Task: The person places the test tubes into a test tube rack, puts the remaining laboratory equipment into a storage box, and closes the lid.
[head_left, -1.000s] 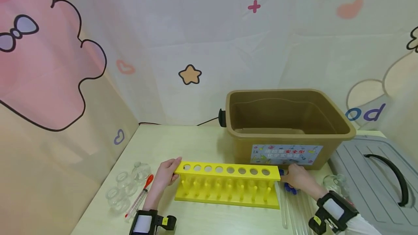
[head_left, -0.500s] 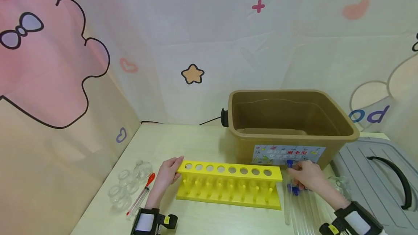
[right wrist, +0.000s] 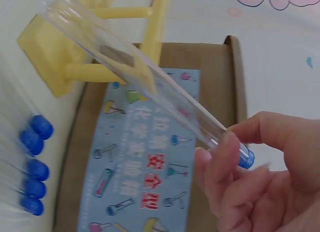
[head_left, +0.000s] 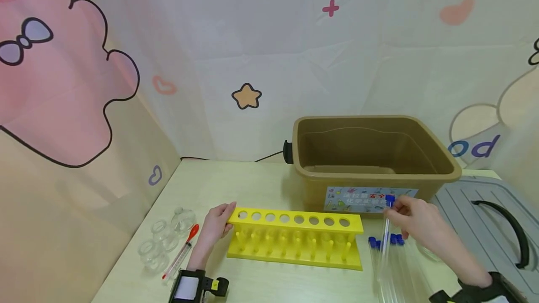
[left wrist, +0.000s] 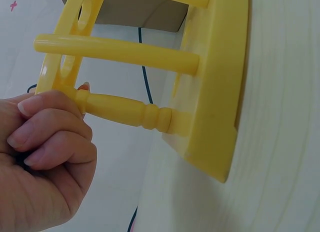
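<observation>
A yellow test tube rack (head_left: pixel 294 237) stands on the table with its row of round holes on top. My left hand (head_left: pixel 216 223) grips the rack's left end, thumb over the top board and fingers curled below it, as the left wrist view (left wrist: pixel 55 147) shows. In my right hand (head_left: pixel 418 219) a clear test tube (right wrist: pixel 145 87) is pinched just below its blue cap (right wrist: pixel 246 158). This tube is raised and tilted to the right of the rack. Several more blue-capped test tubes (head_left: pixel 396 270) lie side by side on the table below it.
Behind the rack stands a brown bin (head_left: pixel 375 181) with a printed label. A grey lid (head_left: pixel 484 228) with a black handle lies at the right. On the left are several glass bottles (head_left: pixel 153 256), a red-bulbed dropper (head_left: pixel 193 233) and a thermometer-like stick (head_left: pixel 170 270).
My right hand has moved right from the rack's end, picked up a blue-capped test tube and lifted it off the others. My left hand stays on the rack.
</observation>
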Tool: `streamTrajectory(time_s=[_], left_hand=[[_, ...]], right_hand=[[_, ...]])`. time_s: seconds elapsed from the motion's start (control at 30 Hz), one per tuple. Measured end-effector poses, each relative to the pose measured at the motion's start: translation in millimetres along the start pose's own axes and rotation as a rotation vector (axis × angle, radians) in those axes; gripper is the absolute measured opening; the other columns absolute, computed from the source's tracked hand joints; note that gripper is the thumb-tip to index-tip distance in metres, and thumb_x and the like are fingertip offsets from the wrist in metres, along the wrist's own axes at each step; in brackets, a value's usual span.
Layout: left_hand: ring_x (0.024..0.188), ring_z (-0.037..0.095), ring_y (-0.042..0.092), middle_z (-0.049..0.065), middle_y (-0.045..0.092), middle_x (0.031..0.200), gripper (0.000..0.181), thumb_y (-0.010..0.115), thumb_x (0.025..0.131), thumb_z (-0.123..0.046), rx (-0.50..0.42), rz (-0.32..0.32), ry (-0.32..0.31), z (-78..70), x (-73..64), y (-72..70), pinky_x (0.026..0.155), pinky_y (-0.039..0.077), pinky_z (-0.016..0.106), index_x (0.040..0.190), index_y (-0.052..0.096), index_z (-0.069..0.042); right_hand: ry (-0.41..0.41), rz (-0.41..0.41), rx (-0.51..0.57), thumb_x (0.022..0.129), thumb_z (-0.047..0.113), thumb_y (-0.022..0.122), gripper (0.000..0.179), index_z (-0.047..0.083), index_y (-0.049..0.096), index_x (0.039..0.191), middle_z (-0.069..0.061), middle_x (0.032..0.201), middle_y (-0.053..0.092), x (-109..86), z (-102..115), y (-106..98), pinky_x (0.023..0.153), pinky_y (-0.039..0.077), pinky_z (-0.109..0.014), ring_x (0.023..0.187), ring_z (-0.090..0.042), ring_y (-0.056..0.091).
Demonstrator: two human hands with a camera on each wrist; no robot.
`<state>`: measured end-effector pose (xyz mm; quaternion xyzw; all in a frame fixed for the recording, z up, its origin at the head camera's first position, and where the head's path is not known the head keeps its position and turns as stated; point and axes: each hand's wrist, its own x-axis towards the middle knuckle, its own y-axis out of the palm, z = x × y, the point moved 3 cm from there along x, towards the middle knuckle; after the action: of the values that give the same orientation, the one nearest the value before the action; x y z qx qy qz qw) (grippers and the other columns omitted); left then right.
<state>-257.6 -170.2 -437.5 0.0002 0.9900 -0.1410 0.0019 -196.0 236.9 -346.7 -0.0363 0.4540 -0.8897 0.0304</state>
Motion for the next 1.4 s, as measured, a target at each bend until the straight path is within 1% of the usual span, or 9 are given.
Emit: streamTrajectory(time_s=[0.2,0.37,0.53,0.7,0.83,0.93,1.07,1.2,1.4], left_hand=[[0.036,0.01,0.028,0.0,0.034,0.048,0.036,0.047,0.094,-0.034,0.009,-0.005,-0.009,-0.5,-0.1,-0.6,0.037,0.024,0.019,0.081,0.052,0.0],[0.035,0.009,0.028,-0.001,0.033,0.047,0.037,0.048,0.094,-0.034,0.011,-0.004,-0.002,-0.2,-0.3,-0.8,0.036,0.024,0.019,0.079,0.051,0.0],[0.035,0.009,0.028,-0.001,0.033,0.046,0.036,0.048,0.094,-0.033,0.008,-0.004,-0.006,-0.3,-0.4,-0.5,0.036,0.023,0.019,0.079,0.051,-0.001],[0.036,0.01,0.028,0.0,0.033,0.047,0.035,0.047,0.094,-0.033,0.007,-0.003,-0.014,-0.2,-0.1,-0.4,0.036,0.023,0.019,0.081,0.052,-0.001],[0.036,0.01,0.028,0.0,0.033,0.047,0.036,0.048,0.094,-0.034,0.015,-0.008,-0.013,0.9,0.2,-0.7,0.036,0.023,0.019,0.08,0.051,-0.001],[0.036,0.01,0.028,0.0,0.033,0.047,0.037,0.048,0.094,-0.034,0.014,-0.012,-0.011,0.9,-0.2,-1.0,0.036,0.023,0.02,0.078,0.05,-0.001],[0.036,0.01,0.028,0.0,0.033,0.047,0.035,0.047,0.094,-0.033,0.017,-0.014,-0.012,0.8,-0.4,-1.0,0.036,0.023,0.02,0.078,0.051,-0.001],[0.036,0.01,0.029,0.0,0.033,0.047,0.035,0.047,0.095,-0.032,0.028,-0.014,-0.014,0.1,-0.7,-0.5,0.037,0.024,0.019,0.08,0.052,-0.001],[0.037,0.01,0.03,0.0,0.035,0.049,0.037,0.046,0.095,-0.034,0.037,-0.013,-0.011,-1.3,-0.2,0.5,0.038,0.025,0.019,0.084,0.054,0.0]], right_hand=[[0.008,0.004,0.021,0.09,0.022,0.054,0.017,0.005,0.054,0.084,0.001,0.056,0.053,-5.9,14,-9,0.044,0.04,-0.032,0.049,-0.017,0.052],[-0.039,-0.043,0.031,0.091,0.025,0.052,0.018,0.008,0.053,0.086,0.002,0.055,0.054,-10.1,26,-12,0.043,0.039,-0.03,0.049,-0.017,0.051],[-0.111,-0.144,0.058,0.091,0.029,0.054,0.02,0.009,0.053,0.087,0.004,0.053,0.053,-12.1,41,-16,0.044,0.038,-0.028,0.047,-0.015,0.05],[-0.172,-0.227,0.143,0.09,0.03,0.056,0.023,0.007,0.055,0.094,0.002,0.063,0.058,-12.9,58,-18,0.048,0.043,-0.028,0.049,-0.014,0.053],[-0.27,-0.299,0.216,0.089,0.021,0.059,0.016,0.007,0.055,0.096,-0.002,0.07,0.06,-11.2,74,-16,0.048,0.046,-0.027,0.048,-0.015,0.055],[-0.353,-0.332,0.257,0.087,0.014,0.061,0.013,0.006,0.056,0.096,-0.004,0.073,0.061,-8.0,84,-12,0.048,0.047,-0.027,0.048,-0.013,0.055],[-0.425,-0.336,0.311,0.086,0.01,0.063,0.011,0.007,0.057,0.095,-0.002,0.075,0.061,-1.8,96,-4,0.05,0.048,-0.025,0.049,-0.01,0.056],[-0.48,-0.324,0.379,0.085,0.006,0.063,0.012,0.008,0.059,0.096,0.0,0.076,0.062,5.5,107,4,0.05,0.048,-0.026,0.051,-0.013,0.057],[-0.527,-0.303,0.399,0.084,0.005,0.063,0.014,0.009,0.059,0.097,-0.001,0.079,0.062,14.3,121,15,0.051,0.048,-0.026,0.051,-0.012,0.057]])
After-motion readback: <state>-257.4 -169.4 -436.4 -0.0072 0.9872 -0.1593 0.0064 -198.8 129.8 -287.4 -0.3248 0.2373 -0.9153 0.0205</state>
